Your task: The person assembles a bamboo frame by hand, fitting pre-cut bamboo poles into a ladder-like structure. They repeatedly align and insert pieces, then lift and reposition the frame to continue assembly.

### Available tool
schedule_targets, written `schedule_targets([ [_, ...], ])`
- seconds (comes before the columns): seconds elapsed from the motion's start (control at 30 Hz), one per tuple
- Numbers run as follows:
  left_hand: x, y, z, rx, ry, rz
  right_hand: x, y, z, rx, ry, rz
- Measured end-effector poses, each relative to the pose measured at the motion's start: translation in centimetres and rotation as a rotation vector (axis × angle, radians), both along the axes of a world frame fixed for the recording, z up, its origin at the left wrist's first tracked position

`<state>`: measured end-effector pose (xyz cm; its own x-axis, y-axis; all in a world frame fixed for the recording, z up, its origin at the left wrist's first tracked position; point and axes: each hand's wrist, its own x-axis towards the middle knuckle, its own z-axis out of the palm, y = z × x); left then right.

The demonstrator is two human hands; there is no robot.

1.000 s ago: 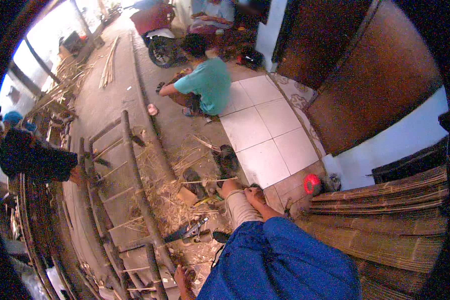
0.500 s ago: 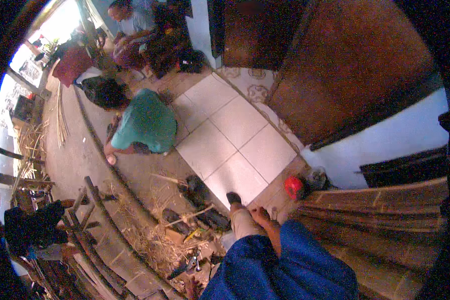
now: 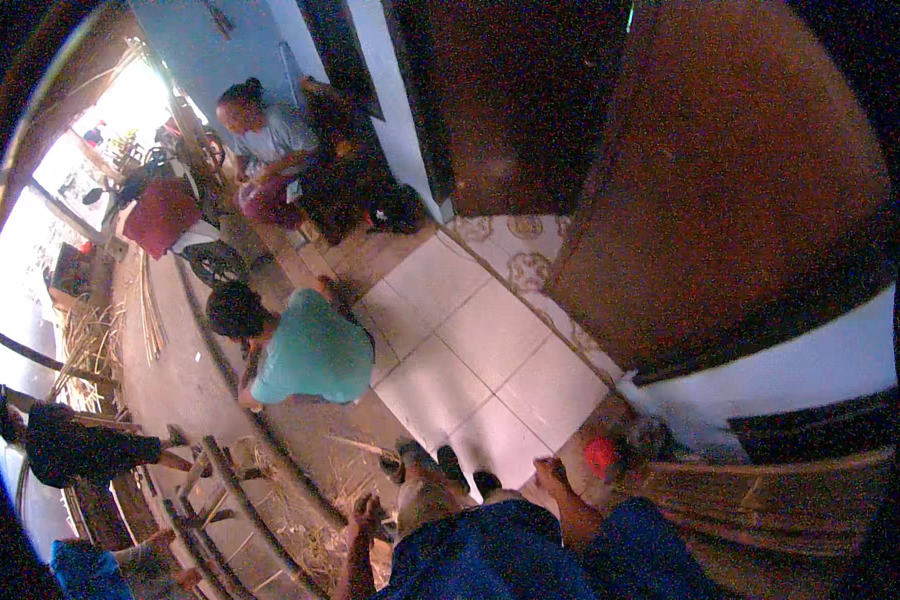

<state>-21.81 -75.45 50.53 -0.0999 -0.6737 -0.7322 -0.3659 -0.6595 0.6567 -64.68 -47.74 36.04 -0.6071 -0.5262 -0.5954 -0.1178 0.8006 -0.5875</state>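
Note:
My left hand (image 3: pixel 366 512) is raised at the lower middle, its fingers curled, with loose straw (image 3: pixel 345 487) on the floor beside it. Nothing shows in it. My right hand (image 3: pixel 552 474), also curled and holding nothing I can see, hangs over the near edge of the white floor tiles (image 3: pixel 450 340). Between the hands, my dark footwear (image 3: pixel 452 463) rests at the tiles' edge below my beige trousers (image 3: pixel 425 503). My dark blue top (image 3: pixel 500 555) hides the floor beneath me.
A person in a teal shirt (image 3: pixel 315 350) crouches left of the tiles; others sit beyond (image 3: pixel 270 145). Long bamboo poles (image 3: pixel 270 440) and a wooden frame (image 3: pixel 195 490) lie left, near a person in dark clothes (image 3: pixel 85 440). A red object (image 3: pixel 601 456) and slatted bamboo (image 3: pixel 770 510) are right.
My view has tilted up, so the room sits lower. Both hands have moved apart, the left rising into sight and the right swinging outward. A second foot now shows on the tiles.

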Motion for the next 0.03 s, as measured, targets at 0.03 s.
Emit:
schedule_targets([
  [0.03,-0.71,-1.61,-0.77,0.145,0.604,0.296,-0.27,0.93,-1.80,0.032,0.198,0.212],
])
